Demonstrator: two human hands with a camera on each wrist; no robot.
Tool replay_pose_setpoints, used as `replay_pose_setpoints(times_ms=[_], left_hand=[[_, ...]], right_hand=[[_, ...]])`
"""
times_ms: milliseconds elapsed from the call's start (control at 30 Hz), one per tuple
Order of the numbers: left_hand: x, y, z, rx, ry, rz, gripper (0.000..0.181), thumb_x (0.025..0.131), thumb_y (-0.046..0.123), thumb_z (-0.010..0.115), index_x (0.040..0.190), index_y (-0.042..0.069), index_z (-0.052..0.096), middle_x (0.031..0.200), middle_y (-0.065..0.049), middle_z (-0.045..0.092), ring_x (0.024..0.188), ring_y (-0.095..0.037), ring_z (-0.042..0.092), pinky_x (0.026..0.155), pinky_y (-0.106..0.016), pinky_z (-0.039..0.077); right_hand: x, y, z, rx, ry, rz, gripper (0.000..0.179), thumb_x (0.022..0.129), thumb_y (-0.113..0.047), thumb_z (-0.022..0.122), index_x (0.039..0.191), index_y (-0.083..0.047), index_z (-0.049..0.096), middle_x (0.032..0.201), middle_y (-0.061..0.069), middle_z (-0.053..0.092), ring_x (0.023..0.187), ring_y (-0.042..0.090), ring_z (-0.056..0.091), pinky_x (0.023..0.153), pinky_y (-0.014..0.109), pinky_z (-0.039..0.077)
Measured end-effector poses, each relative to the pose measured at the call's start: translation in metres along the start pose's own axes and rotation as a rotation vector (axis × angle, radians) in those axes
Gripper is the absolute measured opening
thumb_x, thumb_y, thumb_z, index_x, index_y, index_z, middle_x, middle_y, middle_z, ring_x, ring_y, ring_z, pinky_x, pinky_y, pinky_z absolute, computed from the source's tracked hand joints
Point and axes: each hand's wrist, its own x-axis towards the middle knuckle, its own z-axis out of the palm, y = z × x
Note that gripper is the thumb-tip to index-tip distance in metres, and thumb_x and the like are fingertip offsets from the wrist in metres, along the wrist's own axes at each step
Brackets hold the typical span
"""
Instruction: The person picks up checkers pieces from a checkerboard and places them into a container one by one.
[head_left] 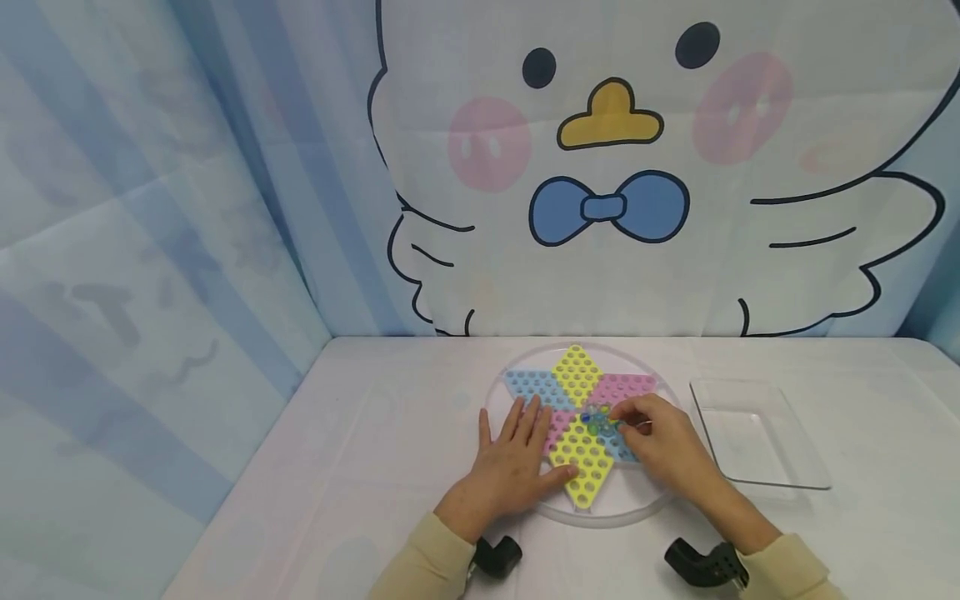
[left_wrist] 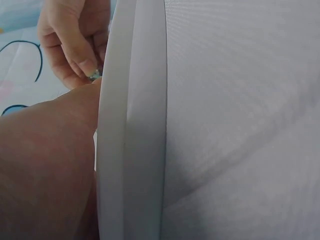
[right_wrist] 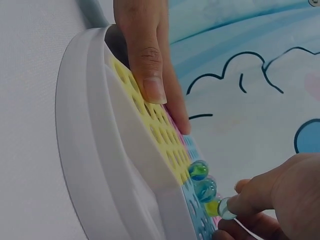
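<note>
A round white Chinese checkers board [head_left: 600,522] lies on the table, its star of yellow, pink and blue sections full of holes. Several glass marbles [right_wrist: 205,189] sit together near the star's centre, on and around the blue section. My right hand [head_left: 663,437] pinches a clear marble [right_wrist: 226,209] between thumb and fingertips, beside the other marbles. My left hand [head_left: 510,467] lies flat with fingers spread over the board's left side, its thumb on the near yellow section [head_left: 582,458]. Part of the pink section is hidden under that hand.
To the right of the board stands a clear plastic tray [head_left: 780,482]. Black wrist-worn devices [head_left: 498,558] sit by both wrists. Behind the white table [head_left: 375,467] hangs a curtain [head_left: 480,267] printed with a cartoon bird.
</note>
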Motion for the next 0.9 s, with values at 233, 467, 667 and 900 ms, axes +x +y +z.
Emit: replay_pose_setpoints(times_ms=[233,467,667,900], left_hand=[[0.0,-0.001,0.0,-0.006,0.003,-0.004,0.09,0.094,0.073,0.035,0.161,0.017,0.012,0.169,-0.003,0.004,0.157,-0.024,-0.002,0.119,-0.066,-0.003],[0.0,0.0,0.002,-0.013,-0.004,-0.004,0.091,0.093,0.074,0.035,0.161,0.018,0.011,0.169,-0.001,0.003,0.157,-0.023,-0.003,0.119,-0.066,-0.005],[-0.001,0.001,0.001,-0.021,-0.015,-0.007,0.091,0.093,0.074,0.035,0.161,0.018,0.011,0.169,-0.001,0.002,0.157,-0.023,-0.003,0.119,-0.066,-0.004],[0.0,0.001,0.002,-0.005,-0.012,-0.011,0.091,0.093,0.075,0.033,0.161,0.019,0.01,0.169,-0.001,0.001,0.156,-0.023,-0.005,0.119,-0.066,-0.005]], right_hand=[[0.001,-0.006,-0.006,0.019,0.053,-0.044,0.015,0.086,0.006,0.066,0.098,-0.003,0.07,0.1,0.01,0.069,0.093,0.021,0.066,0.078,0.031,0.058],[0.001,-0.01,-0.016,0.011,0.091,-0.051,0.015,0.089,0.003,0.064,0.103,-0.003,0.068,0.103,0.009,0.067,0.096,0.023,0.066,0.081,0.031,0.058],[0.0,-0.01,-0.023,0.029,0.088,-0.019,0.019,0.092,0.002,0.063,0.111,-0.003,0.065,0.111,0.011,0.066,0.103,0.026,0.065,0.087,0.038,0.057],[0.002,-0.012,-0.033,0.042,0.073,0.037,0.021,0.096,-0.005,0.061,0.117,-0.004,0.064,0.116,0.015,0.068,0.108,0.029,0.064,0.09,0.041,0.055]])
